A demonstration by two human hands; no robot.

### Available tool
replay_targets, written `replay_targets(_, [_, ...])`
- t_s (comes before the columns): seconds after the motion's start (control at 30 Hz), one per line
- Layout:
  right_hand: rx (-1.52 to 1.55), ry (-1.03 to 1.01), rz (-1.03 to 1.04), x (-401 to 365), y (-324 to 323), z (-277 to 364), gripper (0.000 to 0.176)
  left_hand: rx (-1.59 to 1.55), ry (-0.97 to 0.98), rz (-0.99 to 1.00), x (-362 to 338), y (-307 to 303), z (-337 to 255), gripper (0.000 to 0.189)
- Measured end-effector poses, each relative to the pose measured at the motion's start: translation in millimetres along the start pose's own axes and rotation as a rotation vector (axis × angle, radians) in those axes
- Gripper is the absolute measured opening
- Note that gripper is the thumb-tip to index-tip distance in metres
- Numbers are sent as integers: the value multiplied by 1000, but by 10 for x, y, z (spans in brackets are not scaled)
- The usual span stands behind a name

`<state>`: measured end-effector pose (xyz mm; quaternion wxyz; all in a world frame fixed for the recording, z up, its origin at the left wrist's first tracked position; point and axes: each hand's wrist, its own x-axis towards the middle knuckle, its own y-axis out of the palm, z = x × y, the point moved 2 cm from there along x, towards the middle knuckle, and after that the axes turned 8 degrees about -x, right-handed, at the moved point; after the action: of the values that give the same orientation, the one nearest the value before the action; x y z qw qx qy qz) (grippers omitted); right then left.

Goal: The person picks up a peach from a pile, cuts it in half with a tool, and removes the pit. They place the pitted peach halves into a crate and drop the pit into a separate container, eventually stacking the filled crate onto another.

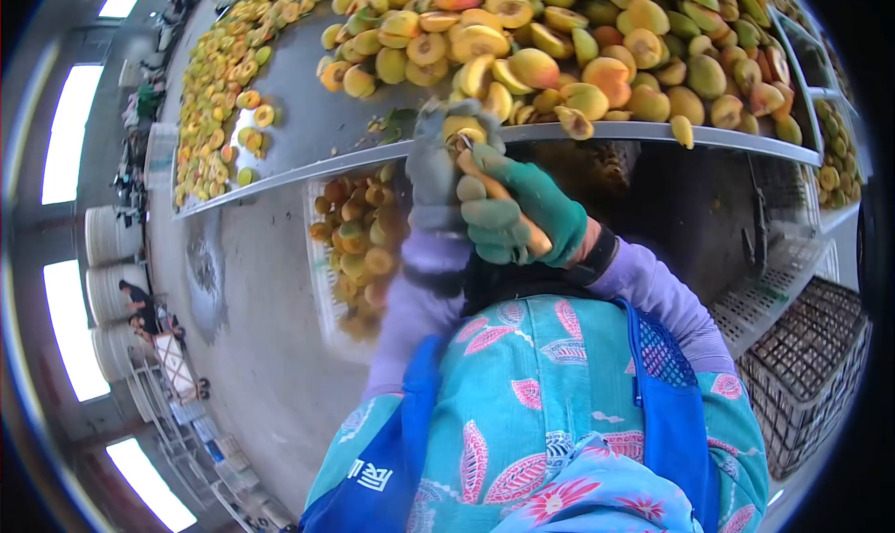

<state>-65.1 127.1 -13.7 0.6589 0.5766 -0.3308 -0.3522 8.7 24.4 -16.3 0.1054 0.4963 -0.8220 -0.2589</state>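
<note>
My left hand (436, 165), in a grey glove, is closed around a yellow peach half (463, 127) just over the metal table's front edge. My right hand (530, 208), in a green glove, grips the wooden handle of a pitting knife (508, 202). The small metal tip of the knife is at the cut face of the peach half, partly hidden by fingers. Just beyond my hands lies a large heap of cut and whole peaches (536, 67) on the table. A few dark leaf scraps (399, 123) rest beside my left hand.
The metal table (312, 81) has a raised front rim, with more peach halves (219, 95) spread at left. Below stands a white crate of peaches (359, 244). Plastic crates (802, 365) are stacked at right. White tubs (114, 235) and a person (140, 307) are far left.
</note>
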Motion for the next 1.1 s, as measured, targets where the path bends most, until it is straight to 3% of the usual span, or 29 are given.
replay_targets(0.03, [-35, 42, 28, -4, 11, -60, 35, 430, 278, 20, -102, -281, -52, 29])
replay_targets(0.1, [-65, 48, -103, -122, -27, -71, 35, 457, 224, -171, -370, -682, -317, 24])
replay_targets(0.13, [-92, 37, -166, -218, -68, -13, 35, 39, -94, -352, -476, -892, -515, 23])
replay_targets(0.2, [-66, 78, -335, -312, -482, -37, 37, 1585, -228, -170, -363, -1755, -760, 29])
replay_targets(0.23, [-57, 104, -432, -333, -585, -72, 37, 1654, 134, 10, -273, -1508, -918, 32])
replay_targets(0.3, [-123, 86, -543, -324, -554, -80, 38, 1400, 115, -224, 259, -914, -940, 31])
replay_targets(0.37, [-243, 32, -598, -241, -365, -63, 38, 1470, 159, -150, 736, -128, -931, 32])
replay_targets(0.43, [-311, -39, -647, -224, -232, -2, 40, 1825, 301, -12, 1389, -64, -579, 30])
replay_targets(0.5, [-424, -99, -704, -272, -183, 24, 41, 1920, 414, 233, 1595, -29, -333, 31])
replay_targets(0.53, [-507, -165, -718, -268, -147, 118, 42, 1908, 294, 221, 1544, 164, -348, 26])
replay_targets(0.57, [-505, -185, -735, -284, -177, 156, 41, 1870, 271, 128, 1737, -98, -211, 27])
replay_targets(0.63, [-551, -270, -795, -233, -256, 190, 37, 1831, 303, 176, 1659, -79, -307, 30])
replay_targets(0.67, [-579, -314, -844, -224, -255, 207, 35, 2005, 288, 469, 1493, 33, -473, 37])
replay_targets(0.73, [-757, -445, -822, -303, -38, 278, 32, 1678, 130, 286, 1296, -37, -596, 35])
replay_targets(0.77, [-900, -460, -887, -370, 182, 337, 32, 1337, -12, 151, 1125, -11, -637, 31])
replay_targets(0.8, [-1183, -623, -888, -355, 156, 384, 32, 990, -152, 28, 945, 3, -643, 27])
replay_targets(0.83, [-1462, -783, -878, -311, 51, 403, 32, 817, -88, 74, 844, -40, -599, 26])
replay_targets(0.9, [-1621, -702, -988, -356, 329, 352, 31, 443, -137, 152, 583, 47, -525, 35])
replay_targets(0.93, [-1658, -737, -866, -360, 504, 361, 30, 252, -170, 179, 441, 74, -438, 39])
replay_targets(0.97, [-1672, -657, -762, -339, 576, 394, 29, 748, 257, 445, 387, 111, -420, 42])
replay_targets(1.0, [-1839, -776, -693, -226, 306, 432, 28, 1180, 824, 476, 303, 133, -399, 45])
replay_targets(1.03, [-2425, -804, -813, -187, -80, 469, 24, 1276, 1029, 446, 213, 174, -355, 40])
replay_targets(1.07, [-2573, -1007, -932, -233, -97, 464, 26, 1131, 817, 416, 195, 250, -310, 36])
replay_targets(1.1, [-2264, -1077, -1057, -265, -66, 467, 23, 763, 430, 334, 132, 295, -226, 35])
